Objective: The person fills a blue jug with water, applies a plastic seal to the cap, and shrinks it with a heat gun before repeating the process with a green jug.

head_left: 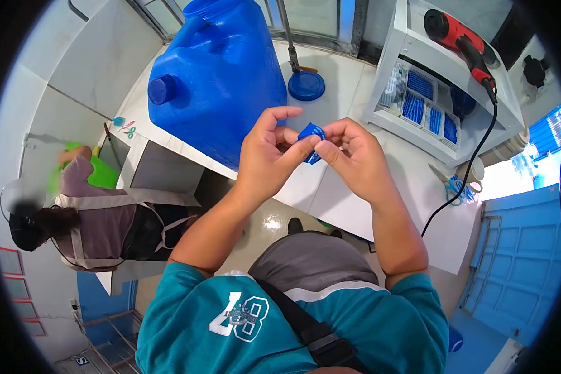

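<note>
A small, glossy blue plastic film piece (pixel 311 134) is pinched between both hands above the white counter. My left hand (pixel 269 146) is closed on its left side with thumb and fingers, the index finger raised apart. My right hand (pixel 354 156) grips the other side, thumb and index finger pressed together. Its lower part shows just under the fingertips; the rest is hidden by them. Just behind my left hand stands a large blue water container (pixel 221 81) with a round screw cap (pixel 163 90) on its side facing left.
A white shelf (pixel 380 93) at right holds baskets of blue pieces (pixel 414 107), with a red heat gun (pixel 464 40) on top and its cord hanging down. Blue-handled scissors (pixel 456 186) lie on the counter (pixel 380 206). A round blue lid (pixel 306 86) lies behind. Another person (pixel 106 224) works at left.
</note>
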